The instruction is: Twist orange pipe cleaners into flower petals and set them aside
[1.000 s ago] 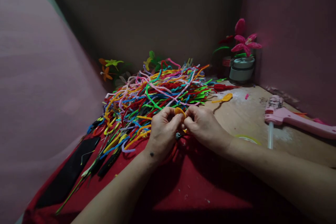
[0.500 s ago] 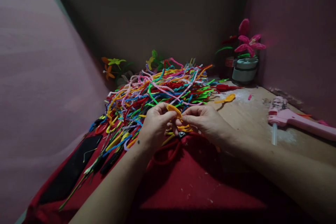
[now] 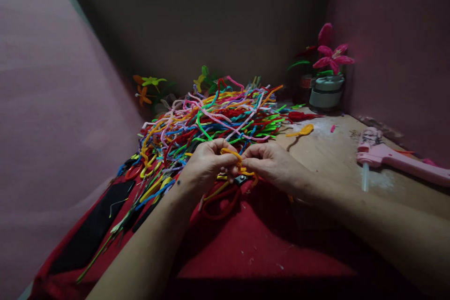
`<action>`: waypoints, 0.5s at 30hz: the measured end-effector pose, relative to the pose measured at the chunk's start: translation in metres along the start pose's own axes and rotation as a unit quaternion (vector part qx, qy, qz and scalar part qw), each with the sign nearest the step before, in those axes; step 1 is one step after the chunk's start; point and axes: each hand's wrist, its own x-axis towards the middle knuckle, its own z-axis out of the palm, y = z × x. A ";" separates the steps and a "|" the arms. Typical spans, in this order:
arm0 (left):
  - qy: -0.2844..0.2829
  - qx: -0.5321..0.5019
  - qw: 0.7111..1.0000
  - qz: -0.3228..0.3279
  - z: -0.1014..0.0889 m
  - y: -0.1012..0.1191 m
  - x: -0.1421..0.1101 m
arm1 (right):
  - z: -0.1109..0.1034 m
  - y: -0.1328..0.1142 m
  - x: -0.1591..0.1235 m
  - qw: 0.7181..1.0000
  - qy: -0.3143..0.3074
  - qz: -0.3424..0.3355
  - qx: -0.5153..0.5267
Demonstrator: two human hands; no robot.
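Observation:
Between my hands is an orange pipe cleaner (image 3: 232,151), bent into a narrow loop. My left hand (image 3: 213,161) pinches it between thumb and fingers. My right hand (image 3: 269,161) is closed at its right end, fingertips pressed together close to the left ones. Just below the fingers lie red-handled scissors (image 3: 225,211) on a red cloth (image 3: 267,243); their blades are mostly hidden. Behind both hands rises a big tangled pile of multicoloured pipe cleaners (image 3: 218,117). A finished-looking orange petal shape (image 3: 306,130) with a stem rests on the board to the right.
On the right, a pink glue gun (image 3: 383,157) lies on the wooden board (image 3: 326,159). A pot (image 3: 325,96) with a pink flower (image 3: 332,58) stands at the back. To the left are a flat black object (image 3: 93,227) and thin green stems (image 3: 100,253). Orange flowers (image 3: 143,96) stand behind.
The orange loop has tilted from showing its broad face to a thinner, edge-on outline. Both hands keep their pinch and have shifted only slightly. The view has moved a little.

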 end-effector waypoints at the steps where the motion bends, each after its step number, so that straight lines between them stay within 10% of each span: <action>1: -0.005 -0.001 1.000 0.000 -0.001 -0.001 0.000 | 0.000 0.000 0.000 1.000 -0.003 -0.005 -0.010; 15: 0.011 0.095 0.995 0.008 0.004 0.009 -0.007 | -0.003 0.000 0.002 0.998 -0.026 -0.001 -0.059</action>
